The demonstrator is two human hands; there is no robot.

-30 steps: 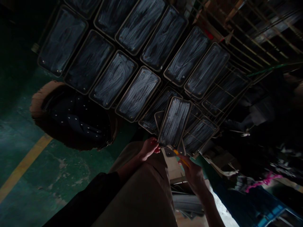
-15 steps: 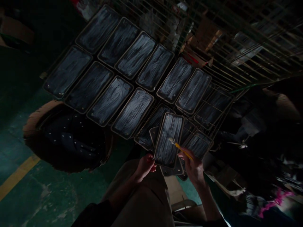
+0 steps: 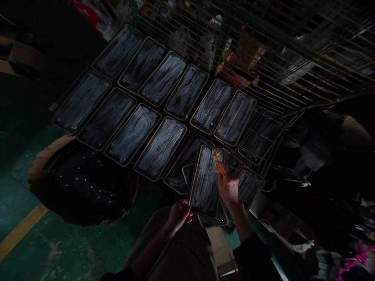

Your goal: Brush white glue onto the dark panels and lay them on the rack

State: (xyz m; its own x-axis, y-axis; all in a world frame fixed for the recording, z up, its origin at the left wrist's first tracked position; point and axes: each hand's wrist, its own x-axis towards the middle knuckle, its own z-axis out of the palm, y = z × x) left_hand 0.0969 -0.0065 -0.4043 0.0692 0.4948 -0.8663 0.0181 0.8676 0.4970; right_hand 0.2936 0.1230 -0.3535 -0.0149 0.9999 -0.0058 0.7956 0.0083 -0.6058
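Note:
My right hand (image 3: 228, 185) grips a paintbrush with a yellow handle (image 3: 218, 164). Its bristles touch the upper right part of a dark rectangular panel (image 3: 204, 183) streaked with a whitish coating. At that panel's lower left corner, my left hand (image 3: 179, 214) is closed on the edge. Beneath it lie other dark panels (image 3: 212, 220), partly hidden and set at different angles. Beyond, two slanted rows of similar coated panels (image 3: 160, 148) with rounded corners and pale rims rest on a wire rack.
A torn-edged round container (image 3: 43, 156) with dark, white-dotted pieces stands on the green floor (image 3: 67, 249) at the left. Wire mesh (image 3: 281, 89) rises behind the panels, with a cardboard box (image 3: 238, 70) beyond it. Dim clutter (image 3: 304, 156) fills the right side.
The brush in my right hand has moved from the panel's middle up to its upper right end. My left hand keeps its hold on the corner. The whole view has shifted slightly.

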